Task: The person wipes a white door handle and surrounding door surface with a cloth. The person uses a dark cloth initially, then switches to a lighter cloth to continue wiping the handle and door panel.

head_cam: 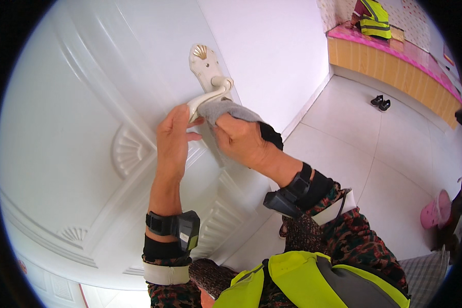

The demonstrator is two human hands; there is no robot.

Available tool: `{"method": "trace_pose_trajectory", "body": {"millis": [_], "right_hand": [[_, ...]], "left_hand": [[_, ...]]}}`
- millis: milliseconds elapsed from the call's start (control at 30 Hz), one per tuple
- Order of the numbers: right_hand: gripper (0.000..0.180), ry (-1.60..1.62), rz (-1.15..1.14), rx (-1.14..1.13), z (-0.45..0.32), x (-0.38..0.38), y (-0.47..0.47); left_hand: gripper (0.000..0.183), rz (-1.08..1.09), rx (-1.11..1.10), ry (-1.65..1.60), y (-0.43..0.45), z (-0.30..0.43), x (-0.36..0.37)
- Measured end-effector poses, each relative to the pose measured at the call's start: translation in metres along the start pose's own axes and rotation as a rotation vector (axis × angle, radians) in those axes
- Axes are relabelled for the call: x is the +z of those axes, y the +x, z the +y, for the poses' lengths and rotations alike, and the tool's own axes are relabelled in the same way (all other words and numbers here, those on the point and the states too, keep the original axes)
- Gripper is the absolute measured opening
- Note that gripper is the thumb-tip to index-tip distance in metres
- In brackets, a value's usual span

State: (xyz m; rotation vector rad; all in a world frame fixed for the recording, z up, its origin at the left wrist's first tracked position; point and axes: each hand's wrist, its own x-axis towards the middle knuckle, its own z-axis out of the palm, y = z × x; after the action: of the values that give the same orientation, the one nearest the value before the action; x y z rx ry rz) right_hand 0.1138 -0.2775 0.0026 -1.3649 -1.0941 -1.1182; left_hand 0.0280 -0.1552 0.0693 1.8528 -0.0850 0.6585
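A cream door handle [211, 94] with gold shell trim juts from its long backplate [205, 63] on a white moulded door [81, 154]. My left hand [174, 138] has its thumb and fingers around the free end of the lever. Bunched in my right hand [236, 136] is a grey cloth [229, 109], pressed against the lever and the lower part of the plate, which it covers. A black piece of fabric [271, 135] shows behind my right wrist.
A pale wall [269, 50] stands right of the door. Beyond lie black shoes [381, 103] on the tiled floor, a pink bucket [436, 210] at the right, and a wood-fronted platform [389, 69] where a person in a yellow vest [375, 21] is.
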Motion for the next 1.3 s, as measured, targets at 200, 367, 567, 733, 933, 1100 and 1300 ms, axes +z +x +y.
{"method": "trace_pose_trajectory", "body": {"millis": [200,367,567,733,933,1100,1300], "right_hand": [[0.008,-0.082,0.019,0.141,0.005,-0.01,0.003],[0.01,-0.024,0.072,0.037,-0.003,-0.002,0.008],[0.003,-0.217,-0.11,0.161,0.008,-0.013,-0.002],[0.005,-0.081,0.001,0.162,0.002,-0.003,0.002],[0.01,-0.029,-0.07,0.024,-0.012,-0.002,-0.002],[0.01,-0.173,-0.063,0.066,0.011,-0.012,-0.003],[0.01,-0.24,-0.183,0.111,0.026,-0.02,-0.008]], "left_hand": [[0.045,-0.012,-0.001,0.022,-0.004,-0.001,-0.003],[0.046,-0.005,-0.002,0.039,-0.001,0.003,0.001],[0.041,-0.002,0.009,0.024,-0.007,-0.011,-0.006],[0.04,-0.01,-0.01,-0.021,-0.002,-0.007,-0.004],[0.041,0.053,-0.037,-0.029,-0.002,-0.005,-0.002],[0.042,0.012,-0.002,0.0,-0.006,-0.012,-0.007],[0.042,0.014,-0.009,-0.001,-0.009,-0.018,-0.01]]}}
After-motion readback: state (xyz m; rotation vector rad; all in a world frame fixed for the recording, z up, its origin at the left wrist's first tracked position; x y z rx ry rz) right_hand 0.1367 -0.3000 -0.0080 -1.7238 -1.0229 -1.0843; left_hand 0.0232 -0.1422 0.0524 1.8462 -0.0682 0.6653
